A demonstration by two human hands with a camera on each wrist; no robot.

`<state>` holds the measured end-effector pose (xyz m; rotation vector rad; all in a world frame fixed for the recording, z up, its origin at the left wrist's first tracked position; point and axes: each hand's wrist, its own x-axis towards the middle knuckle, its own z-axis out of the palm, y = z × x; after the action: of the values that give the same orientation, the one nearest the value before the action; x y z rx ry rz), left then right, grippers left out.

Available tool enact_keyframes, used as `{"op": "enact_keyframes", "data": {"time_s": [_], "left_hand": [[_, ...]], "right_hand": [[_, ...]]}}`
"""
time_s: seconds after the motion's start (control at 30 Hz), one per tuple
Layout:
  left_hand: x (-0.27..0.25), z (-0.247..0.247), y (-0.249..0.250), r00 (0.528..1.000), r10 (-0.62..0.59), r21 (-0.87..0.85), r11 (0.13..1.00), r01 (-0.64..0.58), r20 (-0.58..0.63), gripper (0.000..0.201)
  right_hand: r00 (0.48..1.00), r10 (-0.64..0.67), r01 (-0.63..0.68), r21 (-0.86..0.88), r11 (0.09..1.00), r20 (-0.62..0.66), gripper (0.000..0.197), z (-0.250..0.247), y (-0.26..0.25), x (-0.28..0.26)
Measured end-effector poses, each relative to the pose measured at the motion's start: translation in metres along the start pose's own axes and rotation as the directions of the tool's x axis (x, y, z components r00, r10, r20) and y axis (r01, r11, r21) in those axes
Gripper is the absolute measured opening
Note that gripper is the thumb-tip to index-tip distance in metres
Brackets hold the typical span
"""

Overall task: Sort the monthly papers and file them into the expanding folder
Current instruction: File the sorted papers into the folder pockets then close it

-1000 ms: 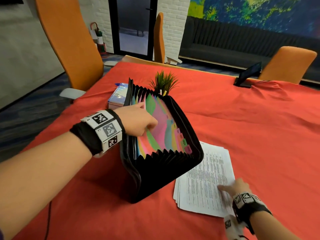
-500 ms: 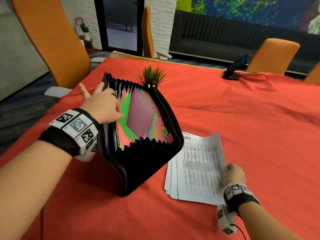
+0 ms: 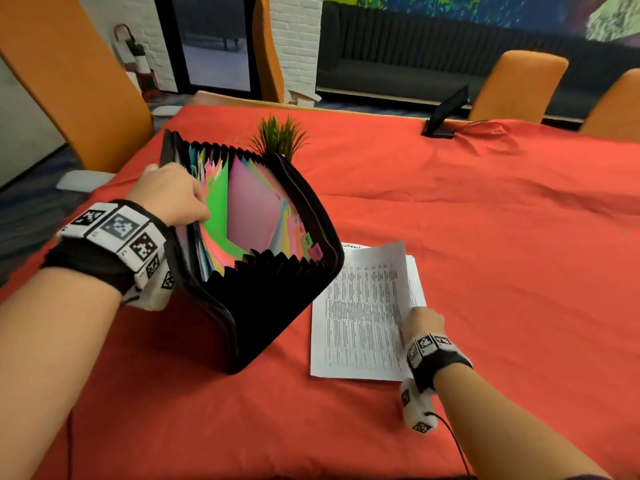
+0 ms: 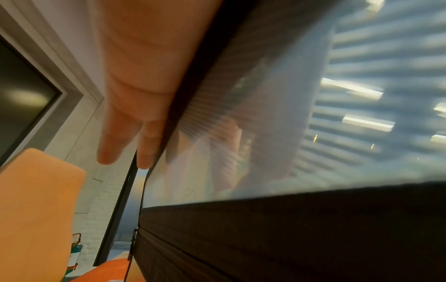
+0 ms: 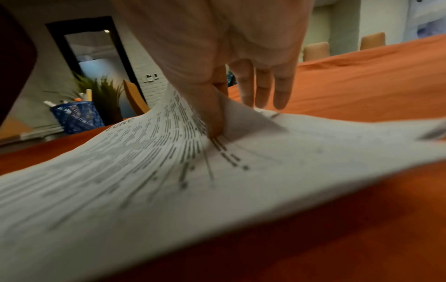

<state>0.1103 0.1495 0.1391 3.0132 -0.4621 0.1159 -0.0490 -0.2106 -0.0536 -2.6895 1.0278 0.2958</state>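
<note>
A black expanding folder [image 3: 263, 299] stands open on the red tablecloth, with coloured dividers fanned inside. My left hand [image 3: 169, 195] grips its left wall and front dividers, thumb inside and fingers [image 4: 108, 148] straight along the outside of the folder [image 4: 289, 238]. To the folder's right lies a stack of printed papers [image 3: 415, 271]. My right hand [image 3: 420, 322] pinches the right edge of the top sheet [image 3: 360, 313] between thumb and forefinger. That sheet [image 5: 169, 181] is lifted and curled, headed "June"; the other fingers [image 5: 263, 87] hang straight.
A small green plant [image 3: 278, 136] stands just behind the folder, next to a blue mesh pen pot [image 5: 74, 117]. A dark tablet on a stand [image 3: 446, 114] sits at the far table edge. Orange chairs [image 3: 69, 81] ring the table. Red cloth [image 3: 485, 271] stretches to the right.
My left hand has left the inner pockets and taken the folder's left wall, spreading the dividers. My right hand went from lying flat on the stack to pinching and lifting the top sheet.
</note>
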Motion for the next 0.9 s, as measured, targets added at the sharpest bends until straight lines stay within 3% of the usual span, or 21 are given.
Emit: {"op": "enact_keyframes", "data": {"time_s": [0.17,0.37,0.5,0.7,0.8,0.9], "left_hand": [[-0.005,-0.003,-0.001,1.0,-0.01,-0.042,0.999,0.01,0.003,0.011],[-0.008,-0.006,-0.001,0.999,-0.007,-0.064,0.998,0.009,0.037,0.013],[-0.007,-0.007,0.001,1.0,-0.009,-0.042,0.999,0.01,0.022,0.017],[-0.003,-0.003,0.008,1.0,0.02,-0.05,0.999,-0.021,-0.003,0.014],[-0.003,-0.003,0.013,1.0,0.004,-0.028,1.0,-0.004,-0.013,0.009],[-0.005,-0.004,0.015,1.0,-0.012,-0.033,0.999,0.013,0.023,0.012]], "right_hand": [[1.0,0.029,-0.027,0.199,0.98,-0.004,0.019,0.002,0.005,-0.004],[0.997,0.051,-0.019,0.492,0.871,-0.052,0.023,-0.003,0.057,0.001],[0.998,-0.003,0.032,0.444,0.896,-0.065,0.012,-0.004,0.081,0.009],[0.998,-0.008,0.043,0.53,0.847,-0.068,0.001,-0.007,0.089,0.02],[0.998,-0.02,0.046,0.539,0.841,-0.055,0.003,-0.014,0.086,0.023],[0.99,-0.061,0.119,0.518,0.847,-0.126,0.015,-0.031,0.086,0.034]]}}
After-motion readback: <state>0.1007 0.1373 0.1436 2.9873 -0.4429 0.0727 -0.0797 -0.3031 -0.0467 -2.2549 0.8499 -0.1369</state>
